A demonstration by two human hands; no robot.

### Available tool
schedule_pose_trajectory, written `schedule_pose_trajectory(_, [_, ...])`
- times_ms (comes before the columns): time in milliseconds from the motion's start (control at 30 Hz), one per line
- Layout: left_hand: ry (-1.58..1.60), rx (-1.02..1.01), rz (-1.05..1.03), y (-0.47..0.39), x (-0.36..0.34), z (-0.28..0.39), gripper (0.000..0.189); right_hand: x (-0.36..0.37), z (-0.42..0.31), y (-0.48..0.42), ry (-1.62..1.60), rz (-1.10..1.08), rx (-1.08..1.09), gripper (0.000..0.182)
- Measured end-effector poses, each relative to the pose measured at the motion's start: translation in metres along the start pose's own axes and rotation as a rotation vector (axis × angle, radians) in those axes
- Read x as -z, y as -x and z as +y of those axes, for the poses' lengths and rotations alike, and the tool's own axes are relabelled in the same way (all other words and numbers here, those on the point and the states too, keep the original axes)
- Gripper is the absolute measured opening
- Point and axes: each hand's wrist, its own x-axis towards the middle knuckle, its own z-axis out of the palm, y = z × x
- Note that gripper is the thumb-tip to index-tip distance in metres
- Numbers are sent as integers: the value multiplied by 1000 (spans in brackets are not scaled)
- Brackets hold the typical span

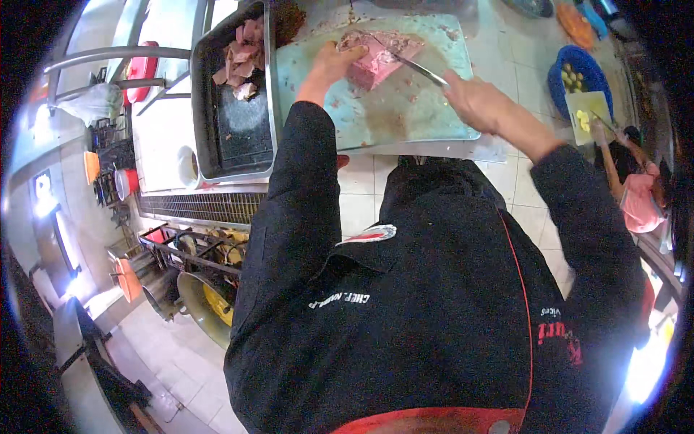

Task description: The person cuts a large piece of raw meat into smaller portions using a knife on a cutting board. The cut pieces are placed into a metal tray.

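A block of pink meat [371, 65] with a rough, crumbly top lies on a pale, stained cutting board [434, 116]. My left hand [332, 64] grips the meat's left side with thumb and fingers. In my right hand [473, 102] is the handle of a knife [415, 66]. Its blade slants up and left across the top of the meat; whether the edge is in the meat or only on it I cannot tell. Small meat scraps are scattered over the board. Left of the board, a deep dark-lined metal tray [274, 125] holds several cut meat pieces [238, 62].
On the right, another person's hands [601, 133] work with a knife over a small board [588, 108] with yellow pieces. It rests against a blue tub [558, 81]. At lower left are a metal grate [200, 207] and a large pan [198, 309]. Metal rails [119, 52] run at upper left.
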Motion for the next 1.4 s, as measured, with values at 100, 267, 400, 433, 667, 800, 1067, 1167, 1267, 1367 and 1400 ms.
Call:
schedule_pose_trajectory(100, [-244,32,48,20,-15,50,76,15,-11,21,12,-8,-105,34])
schedule_pose_trajectory(267, [-267,-212,-86,1,-13,28,79,-22,15,-69,11,-1,122,35])
schedule_pose_trajectory(400, [117,-282,-222,5,-15,23,77,-60,35,-105,-142,209,200,35])
schedule_pose_trajectory(433, [109,-230,-222,5,-11,11,77,-61,27,-95,-219,227,168,35])
schedule_pose_trajectory(667, [-63,-45,-145,-1,2,8,79,-45,14,-16,-117,51,-33,40])
schedule_pose_trajectory(800, [-82,-308,-166,-8,-9,9,77,-64,30,-55,-236,409,326,38])
schedule_pose_trajectory(1067, [62,-79,-147,23,-5,37,75,-84,35,-3,-173,69,-37,32])
schedule_pose_trajectory(1167, [53,-123,-105,32,-3,25,72,-66,25,27,-95,-62,-179,29])
schedule_pose_trajectory(1267, [126,-257,-104,41,-18,41,74,-82,35,0,-136,60,-127,29])
schedule_pose_trajectory(1367, [65,-315,-158,69,-13,45,88,-80,21,-27,-214,92,-52,29])
schedule_pose_trajectory(1400, [-8,-332,-190,72,-6,51,95,-74,12,-34,-245,91,-45,29])
